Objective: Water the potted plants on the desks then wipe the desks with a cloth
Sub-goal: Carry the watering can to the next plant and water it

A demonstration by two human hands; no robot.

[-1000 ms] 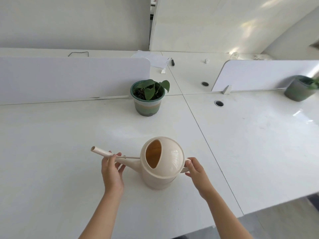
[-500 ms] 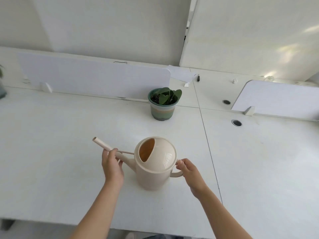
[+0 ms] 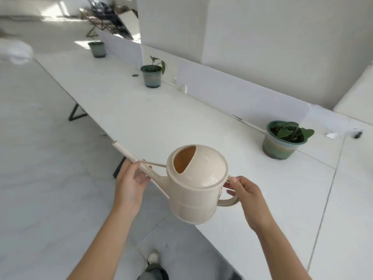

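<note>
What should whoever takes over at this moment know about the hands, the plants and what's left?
Left hand grips the spout of the watering can; right hand holds its handle.
The can hangs over the front edge of the desk, not pouring.
Three potted plants stand along the desk: near pot, middle pot, far pot.
Whether any is watered cannot be told.
Left: water them, then wipe; no cloth in view.
</note>
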